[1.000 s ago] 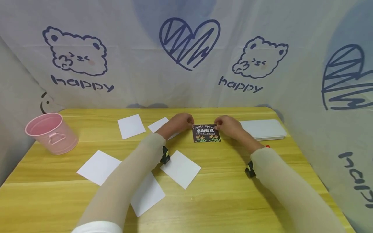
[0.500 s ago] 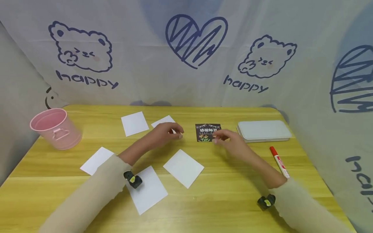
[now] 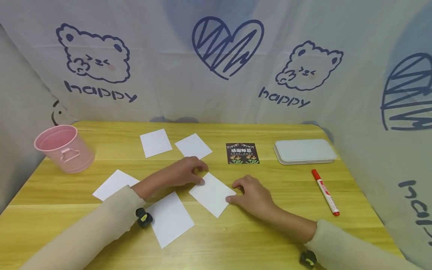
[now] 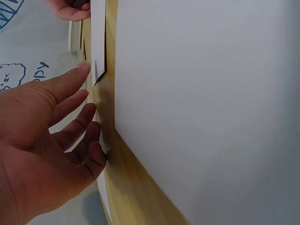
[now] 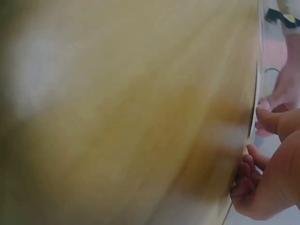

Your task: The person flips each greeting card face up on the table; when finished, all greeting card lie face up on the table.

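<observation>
A white paper sheet (image 3: 212, 194) lies on the wooden table (image 3: 270, 232), between my two hands. My left hand (image 3: 199, 174) rests at its upper left edge, fingers loosely bent and touching the sheet. My right hand (image 3: 236, 192) touches the sheet's right corner with thumb and fingertips. In the left wrist view my left hand (image 4: 51, 140) has relaxed fingers close to that sheet's edge (image 4: 98, 42). The right wrist view is blurred; my right hand (image 5: 274, 187) shows curled fingers low against the table. A dark printed card (image 3: 242, 153) lies beyond the hands, untouched.
Other white sheets lie at the back (image 3: 155, 142) (image 3: 193, 146), left (image 3: 114, 183) and near me (image 3: 170, 217). A pink bucket (image 3: 64, 148) stands far left. At the right are a white flat case (image 3: 305, 151) and a red marker (image 3: 325, 191). Printed fabric walls surround the table.
Both hands let go of the dark card at the back and drew toward me, coming down on the white sheet in the middle. The card stays where it lay.
</observation>
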Demonstrator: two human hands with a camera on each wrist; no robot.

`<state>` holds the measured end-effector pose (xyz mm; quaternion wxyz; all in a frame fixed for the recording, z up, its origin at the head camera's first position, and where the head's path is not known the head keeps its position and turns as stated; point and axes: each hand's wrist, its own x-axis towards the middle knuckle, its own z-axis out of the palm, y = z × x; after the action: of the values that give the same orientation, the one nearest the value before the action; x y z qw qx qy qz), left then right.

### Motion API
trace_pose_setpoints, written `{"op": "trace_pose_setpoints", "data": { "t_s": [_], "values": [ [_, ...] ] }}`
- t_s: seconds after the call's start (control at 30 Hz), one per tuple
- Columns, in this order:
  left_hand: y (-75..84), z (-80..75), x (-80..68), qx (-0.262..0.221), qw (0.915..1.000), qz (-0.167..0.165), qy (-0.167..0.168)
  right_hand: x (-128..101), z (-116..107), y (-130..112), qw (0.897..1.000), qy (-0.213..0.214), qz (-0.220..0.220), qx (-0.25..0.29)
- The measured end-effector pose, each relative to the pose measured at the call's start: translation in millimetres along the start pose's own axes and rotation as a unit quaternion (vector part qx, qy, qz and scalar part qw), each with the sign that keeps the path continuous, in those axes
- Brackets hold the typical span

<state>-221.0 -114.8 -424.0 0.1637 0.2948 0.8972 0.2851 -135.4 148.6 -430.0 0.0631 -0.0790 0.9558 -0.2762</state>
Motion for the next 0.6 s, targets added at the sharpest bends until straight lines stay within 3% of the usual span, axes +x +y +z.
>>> {"op": "trace_pose_setpoints", "data": {
  "t_s": [0.37,0.5,0.6],
  "values": [
    [7.1,-3.4,4.1,-0.001,0.9996,-0.009,-0.027,-2.7,5.1,-1.3,0.999,0.023,-0.011,0.035],
    [7.0,-3.4,2.9,-0.049,0.9981,-0.014,-0.033,-2.0,3.5,-0.9,0.999,0.016,-0.008,0.052],
    [7.3,-4.5,1.0,-0.127,0.9912,-0.013,-0.033,-1.3,-2.1,1.0,0.996,-0.002,-0.001,0.093]
  ]
}}
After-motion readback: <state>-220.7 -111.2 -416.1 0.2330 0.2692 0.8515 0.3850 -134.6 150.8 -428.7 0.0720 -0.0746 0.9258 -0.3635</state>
